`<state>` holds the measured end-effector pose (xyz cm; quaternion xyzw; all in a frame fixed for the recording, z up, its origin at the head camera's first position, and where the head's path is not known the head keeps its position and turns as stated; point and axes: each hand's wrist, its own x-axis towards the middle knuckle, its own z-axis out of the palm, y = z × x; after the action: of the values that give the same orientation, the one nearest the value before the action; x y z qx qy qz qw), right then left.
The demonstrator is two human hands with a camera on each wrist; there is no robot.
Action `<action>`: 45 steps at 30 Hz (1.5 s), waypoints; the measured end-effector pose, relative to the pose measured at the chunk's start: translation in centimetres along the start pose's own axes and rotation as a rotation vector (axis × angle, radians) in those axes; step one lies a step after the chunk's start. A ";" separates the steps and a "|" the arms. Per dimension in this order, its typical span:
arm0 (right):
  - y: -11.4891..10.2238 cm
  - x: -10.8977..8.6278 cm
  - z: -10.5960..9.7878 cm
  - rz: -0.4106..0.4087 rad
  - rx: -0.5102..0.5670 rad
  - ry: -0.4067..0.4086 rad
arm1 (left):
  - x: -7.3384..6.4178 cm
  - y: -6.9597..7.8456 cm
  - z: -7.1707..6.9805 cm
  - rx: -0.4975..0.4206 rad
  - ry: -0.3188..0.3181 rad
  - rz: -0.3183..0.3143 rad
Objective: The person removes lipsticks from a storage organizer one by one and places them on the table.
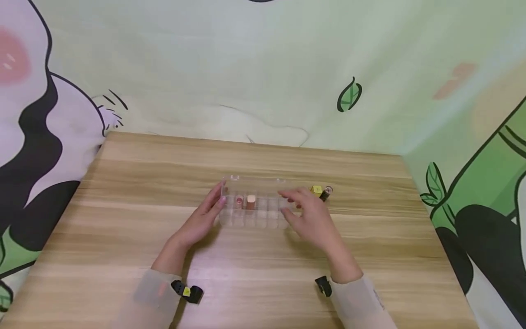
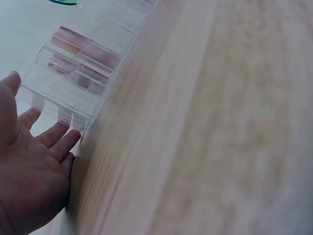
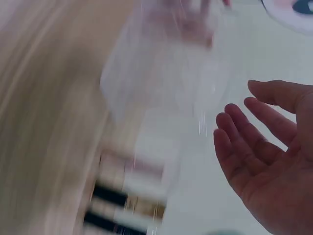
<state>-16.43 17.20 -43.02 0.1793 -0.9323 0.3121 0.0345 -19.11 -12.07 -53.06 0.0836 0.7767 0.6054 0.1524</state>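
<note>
A clear plastic organizer (image 1: 260,222) with rows of compartments sits on the table. Two lipstick-like tubes stand in its left part: one with a round pinkish end (image 1: 239,201), one reddish brown with a pale top (image 1: 251,202). My left hand (image 1: 200,220) rests against the organizer's left end, its fingers (image 2: 64,146) extended along the end wall and the thumb near the upper corner. At the other end, my right hand (image 1: 311,215) holds nothing; its fingers are spread and relaxed. The right wrist view shows that hand beside the blurred organizer (image 3: 146,93).
Just beyond the right hand lie a small gold-yellow piece (image 1: 316,190) and a dark tube (image 1: 325,195) with a clear round end. Blurred black-and-gold tubes (image 3: 110,194) show in the right wrist view. A cartoon-printed backdrop (image 1: 263,82) rises behind the wooden table (image 1: 263,274).
</note>
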 end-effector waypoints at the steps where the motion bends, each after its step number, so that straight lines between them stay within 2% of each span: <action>1: -0.4 0.5 0.5 -0.004 -0.011 -0.033 | 0.4 0.2 0.2 -0.002 -0.003 0.010; 5: -2.0 2.9 2.7 -0.019 -0.109 -0.128 | 1.2 0.5 0.7 -0.021 -0.007 0.033; 9: -3.2 4.5 4.8 -0.036 -0.234 -0.184 | 0.7 -0.1 0.7 -0.015 0.007 0.022; 12: -3.6 5.1 5.8 -0.038 -0.303 -0.198 | 0.3 -0.4 0.6 -0.009 0.020 0.017; 16: -3.6 5.5 6.0 -0.018 -0.345 -0.201 | 0.5 0.0 0.7 0.003 0.020 0.024; 26: -3.1 5.8 5.7 -0.004 -0.303 -0.197 | 0.9 0.2 0.6 0.009 0.022 0.034; 32: -3.0 5.1 6.6 -0.012 -0.249 -0.167 | -0.4 -0.3 0.6 0.037 0.031 0.010; 36: -3.2 4.6 6.7 -0.009 -0.192 -0.177 | -1.3 -0.8 0.4 0.040 0.032 -0.013; 40: -3.6 4.8 5.6 0.002 -0.137 -0.184 | -1.2 -0.9 0.1 0.041 0.021 -0.005; 45: -3.4 5.2 3.1 0.026 -0.155 -0.148 | 0.2 -0.2 0.6 0.026 -0.007 0.027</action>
<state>-19.90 11.21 -42.64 0.1867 -0.9559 0.2255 -0.0249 -19.08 -11.51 -53.43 0.0983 0.7828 0.5969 0.1456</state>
